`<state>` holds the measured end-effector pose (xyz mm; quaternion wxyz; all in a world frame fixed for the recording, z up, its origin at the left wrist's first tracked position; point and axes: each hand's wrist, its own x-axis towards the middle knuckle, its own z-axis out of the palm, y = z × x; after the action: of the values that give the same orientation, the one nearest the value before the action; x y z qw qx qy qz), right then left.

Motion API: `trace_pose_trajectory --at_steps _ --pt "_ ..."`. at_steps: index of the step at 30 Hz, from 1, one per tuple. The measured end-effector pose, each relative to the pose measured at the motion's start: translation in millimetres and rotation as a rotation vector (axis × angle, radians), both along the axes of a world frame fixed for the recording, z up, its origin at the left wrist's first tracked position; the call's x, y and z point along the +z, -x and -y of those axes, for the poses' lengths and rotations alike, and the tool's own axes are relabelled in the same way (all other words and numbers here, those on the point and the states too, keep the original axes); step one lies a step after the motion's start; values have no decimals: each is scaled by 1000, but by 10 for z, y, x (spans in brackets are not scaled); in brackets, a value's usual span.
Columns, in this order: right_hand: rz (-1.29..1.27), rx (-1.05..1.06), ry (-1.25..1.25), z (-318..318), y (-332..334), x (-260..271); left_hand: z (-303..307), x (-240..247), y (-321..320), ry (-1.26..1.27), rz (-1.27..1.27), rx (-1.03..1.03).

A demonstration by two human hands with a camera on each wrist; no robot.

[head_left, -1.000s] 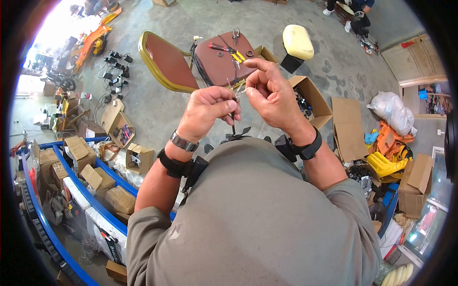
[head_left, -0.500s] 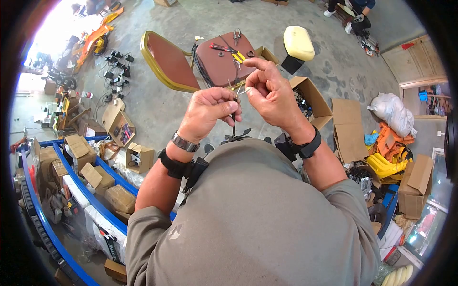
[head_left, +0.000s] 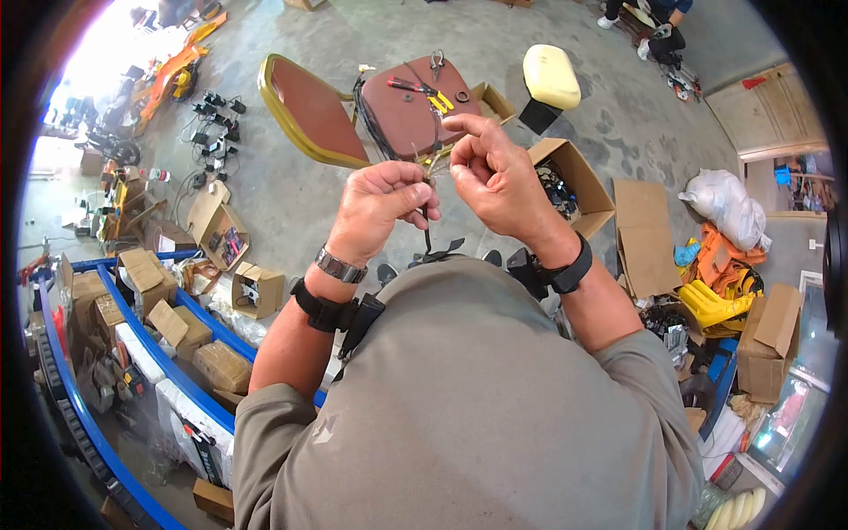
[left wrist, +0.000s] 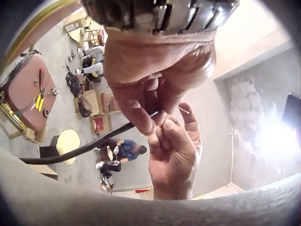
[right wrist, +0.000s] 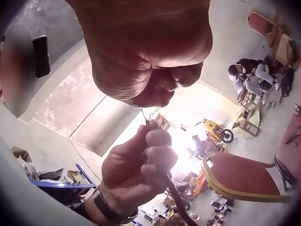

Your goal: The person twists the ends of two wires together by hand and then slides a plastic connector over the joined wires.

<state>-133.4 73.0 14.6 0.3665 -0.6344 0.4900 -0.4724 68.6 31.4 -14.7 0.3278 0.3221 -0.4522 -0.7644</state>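
My left hand (head_left: 380, 203) grips a black cable (left wrist: 84, 149) close to its end, with the thumb pressed against the fingers. Thin bare wire ends (right wrist: 149, 113) stick out above that grip, spread apart. Opposite, my right hand (head_left: 499, 181) pinches at these fine wires between thumb and fingertips; its index finger is raised in the head view. In the right wrist view the wires bridge the short space between the two hands. The cable's lower part (right wrist: 178, 202) hangs below the left hand.
A chair with a brown seat (head_left: 389, 115) stands ahead, bearing red-and-yellow-handled tools (head_left: 424, 91), small pliers (head_left: 437, 62) and a black ring (head_left: 463, 96). An open carton (head_left: 592, 199) lies right of it. Blue-railed shelving (head_left: 177, 353) with boxes is at the left. Another person (head_left: 667, 35) sits far right.
Both hands have shifted slightly left with the cable. My right fingertips, close in against the wires half a second ago, now sit a little farther from the left hand.
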Motion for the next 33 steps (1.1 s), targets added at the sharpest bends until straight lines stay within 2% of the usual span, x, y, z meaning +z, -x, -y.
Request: trace_pose_trajectory --at_steps 6,12,15,20,24,27,31,33 --pt "64 47 -1 -124 -193 28 -21 56 111 21 36 112" --pt "10 -4 -44 -49 40 -18 -26 20 21 16 68 -43" --pt "21 1 -23 -67 0 -20 0 -13 28 17 22 56" --pt "158 62 -20 -87 -202 25 18 25 75 25 31 94" --pt "9 4 -31 27 52 36 43 18 -16 26 40 -6" --pt "-23 -8 -16 72 39 27 49 9 21 23 -6 17" --pt "15 86 -15 -12 -146 81 73 -2 76 83 67 116" --pt "63 104 0 -1 -169 35 85 -13 73 71 58 102"
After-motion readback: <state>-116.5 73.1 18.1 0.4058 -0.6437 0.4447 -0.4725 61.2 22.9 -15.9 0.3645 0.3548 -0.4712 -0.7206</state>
